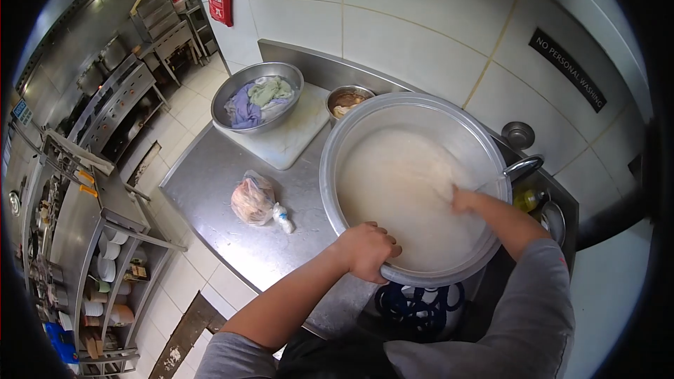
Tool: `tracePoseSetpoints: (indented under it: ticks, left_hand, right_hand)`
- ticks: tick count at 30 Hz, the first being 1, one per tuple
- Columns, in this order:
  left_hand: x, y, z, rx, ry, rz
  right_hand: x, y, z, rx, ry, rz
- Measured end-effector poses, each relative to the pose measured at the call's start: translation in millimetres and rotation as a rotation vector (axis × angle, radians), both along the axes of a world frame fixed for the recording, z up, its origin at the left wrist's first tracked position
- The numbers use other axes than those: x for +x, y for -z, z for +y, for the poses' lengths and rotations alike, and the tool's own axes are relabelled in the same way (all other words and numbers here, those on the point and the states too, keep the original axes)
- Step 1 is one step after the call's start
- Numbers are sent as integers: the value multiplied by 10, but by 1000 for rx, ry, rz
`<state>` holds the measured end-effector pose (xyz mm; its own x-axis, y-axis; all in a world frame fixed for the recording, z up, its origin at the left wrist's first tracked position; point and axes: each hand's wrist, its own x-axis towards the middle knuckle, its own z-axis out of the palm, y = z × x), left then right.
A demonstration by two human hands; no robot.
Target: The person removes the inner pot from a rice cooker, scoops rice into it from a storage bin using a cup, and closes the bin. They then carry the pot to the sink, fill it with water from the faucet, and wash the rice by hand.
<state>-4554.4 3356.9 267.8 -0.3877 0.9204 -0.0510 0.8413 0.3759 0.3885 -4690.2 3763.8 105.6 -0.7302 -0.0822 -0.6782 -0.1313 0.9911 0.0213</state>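
Observation:
A large metal basin (414,104) holds cloudy, whitish water (393,182). My left hand (367,249) is closed over its near rim, fingers curled inward. Over on the right side of the basin, my right hand (463,200) dips into the water; its fingers are under the surface and hidden. Whatever lies at the bottom does not show through the cloudy liquid. A curved metal tap (523,167) reaches over the right rim, close to my right forearm, with a stream of water coming from it.
Left of the basin, a knotted plastic bag (254,200) lies on the steel counter (210,168). Behind it, a metal bowl of cloths (258,98) sits on a white cutting board (298,137). A small metal pot (349,101) and a metal cup (518,135) stand near the wall.

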Motion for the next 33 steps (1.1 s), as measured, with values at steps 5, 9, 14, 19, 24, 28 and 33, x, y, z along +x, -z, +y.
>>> tracePoseSetpoints:
  ticks: [5, 9, 14, 19, 24, 28, 33]
  left_hand:
    - [-6, -43, -2, 35, 38, 61]
    - [-5, -1, -15, 70, 28, 47]
    - [-46, 147, -32, 186, 31, 73]
    - [-69, 58, -21, 32, 27, -24]
    - [-68, 21, -9, 18, 11, -31]
    - [-46, 8, 15, -8, 2, -33]
    - [-24, 11, 25, -1, 19, -15]
  right_hand:
    - [878, 217, -791, -58, -483, -322]
    - [1062, 780, -1527, -511, -428, -12]
    - [244, 113, -2655, -75, -448, -88]
    - [-704, 281, -2176, -161, -155, 106]
    - [-1228, 409, -1193, -104, 280, 217]
    - [-844, 151, -528, 165, -168, 517]
    - [-659, 435, -460, 114, 98, 386]
